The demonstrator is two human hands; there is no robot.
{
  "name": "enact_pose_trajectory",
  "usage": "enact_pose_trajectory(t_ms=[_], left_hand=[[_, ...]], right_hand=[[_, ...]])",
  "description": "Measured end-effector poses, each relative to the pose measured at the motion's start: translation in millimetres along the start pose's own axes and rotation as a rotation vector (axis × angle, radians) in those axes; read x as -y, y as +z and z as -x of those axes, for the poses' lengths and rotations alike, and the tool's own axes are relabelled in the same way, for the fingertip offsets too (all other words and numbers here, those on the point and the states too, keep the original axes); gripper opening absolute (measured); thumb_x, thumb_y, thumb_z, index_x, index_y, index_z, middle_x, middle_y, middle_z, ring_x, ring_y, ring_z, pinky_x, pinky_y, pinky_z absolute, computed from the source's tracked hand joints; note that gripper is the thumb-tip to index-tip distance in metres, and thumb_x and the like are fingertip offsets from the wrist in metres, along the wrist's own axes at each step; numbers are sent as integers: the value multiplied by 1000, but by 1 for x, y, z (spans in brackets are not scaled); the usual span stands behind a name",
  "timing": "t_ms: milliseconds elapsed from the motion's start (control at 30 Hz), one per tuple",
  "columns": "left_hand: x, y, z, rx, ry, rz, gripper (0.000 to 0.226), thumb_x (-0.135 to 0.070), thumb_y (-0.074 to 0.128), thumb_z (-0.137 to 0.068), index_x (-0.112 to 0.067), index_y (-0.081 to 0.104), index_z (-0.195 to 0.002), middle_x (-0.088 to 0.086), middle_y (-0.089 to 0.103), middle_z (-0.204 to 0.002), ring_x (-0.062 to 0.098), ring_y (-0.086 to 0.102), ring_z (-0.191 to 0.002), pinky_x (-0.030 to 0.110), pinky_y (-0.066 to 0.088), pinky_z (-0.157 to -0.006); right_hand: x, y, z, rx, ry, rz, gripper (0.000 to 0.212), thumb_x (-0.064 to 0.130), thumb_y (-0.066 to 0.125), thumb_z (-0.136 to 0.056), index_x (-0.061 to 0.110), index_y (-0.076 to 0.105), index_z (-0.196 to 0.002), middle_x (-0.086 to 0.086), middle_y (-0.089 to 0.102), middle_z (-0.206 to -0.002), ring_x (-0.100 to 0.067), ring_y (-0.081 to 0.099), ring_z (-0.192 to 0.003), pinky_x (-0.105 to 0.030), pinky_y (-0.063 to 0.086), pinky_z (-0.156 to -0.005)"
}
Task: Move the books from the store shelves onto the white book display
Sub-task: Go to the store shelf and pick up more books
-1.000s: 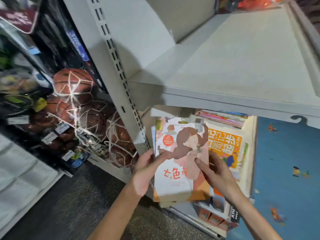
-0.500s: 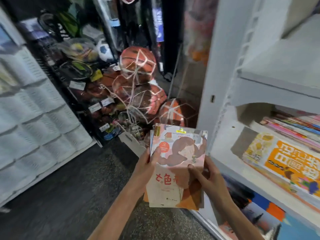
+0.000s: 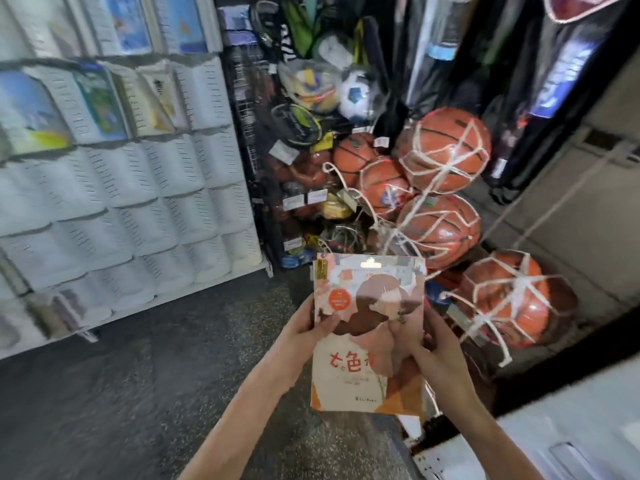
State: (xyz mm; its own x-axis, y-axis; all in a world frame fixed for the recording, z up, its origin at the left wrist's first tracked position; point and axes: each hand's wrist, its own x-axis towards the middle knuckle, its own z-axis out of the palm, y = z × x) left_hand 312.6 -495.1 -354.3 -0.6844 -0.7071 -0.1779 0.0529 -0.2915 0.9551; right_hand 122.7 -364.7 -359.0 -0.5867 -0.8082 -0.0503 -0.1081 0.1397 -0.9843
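Observation:
I hold a stack of picture books [image 3: 369, 299] upright in front of me; the top cover is pink and brown with red characters. My left hand [image 3: 304, 329] grips the stack's left edge, thumb on the cover. My right hand [image 3: 427, 344] grips its right edge, thumb across the front. The white book display [image 3: 114, 202] fills the left side, a wall of slotted white pockets. A few books stand in its upper rows. A corner of the white store shelf [image 3: 568, 424] shows at the bottom right.
Netted basketballs [image 3: 443, 150] hang and pile in the middle and right, close behind the books. A dark rack with balls, rackets and price tags [image 3: 304, 109] stands between display and basketballs. Dark speckled floor [image 3: 145, 382] stretches toward the display.
The view has swung left, away from the store shelf and toward the white display. The stack stays in both hands. The shelf with the orange book has left the frame.

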Motion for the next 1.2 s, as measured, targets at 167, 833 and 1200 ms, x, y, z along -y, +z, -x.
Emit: enact_pose_trajectory(t_ms=[167,833,1200], left_hand=[[-19,-54,-39,-199,-54,41,34,-38,52,-103,-25,60,-133,6,74,-120,30,71,-110,51,55,-98],[-137,-290,-252,-598,18,91,48,-45,53,-101,-7,62,-128,20,72,-117,40,69,-109,59,51,-100],[-172,-434,-354,-659,41,10,29,-39,62,-95,-18,66,-115,4,79,-98,20,76,-86,34,62,-73]], right_hand=[[6,58,-59,74,-16,30,46,46,76,-83,34,61,-125,15,69,-119,-7,66,-111,-39,59,-87],[75,301,-401,510,-65,-70,38,28,78,-82,24,66,-118,6,75,-109,-14,72,-101,-38,58,-83],[86,441,-526,529,-78,17,39,33,80,-78,26,65,-114,7,75,-106,-9,71,-98,-27,57,-73]])
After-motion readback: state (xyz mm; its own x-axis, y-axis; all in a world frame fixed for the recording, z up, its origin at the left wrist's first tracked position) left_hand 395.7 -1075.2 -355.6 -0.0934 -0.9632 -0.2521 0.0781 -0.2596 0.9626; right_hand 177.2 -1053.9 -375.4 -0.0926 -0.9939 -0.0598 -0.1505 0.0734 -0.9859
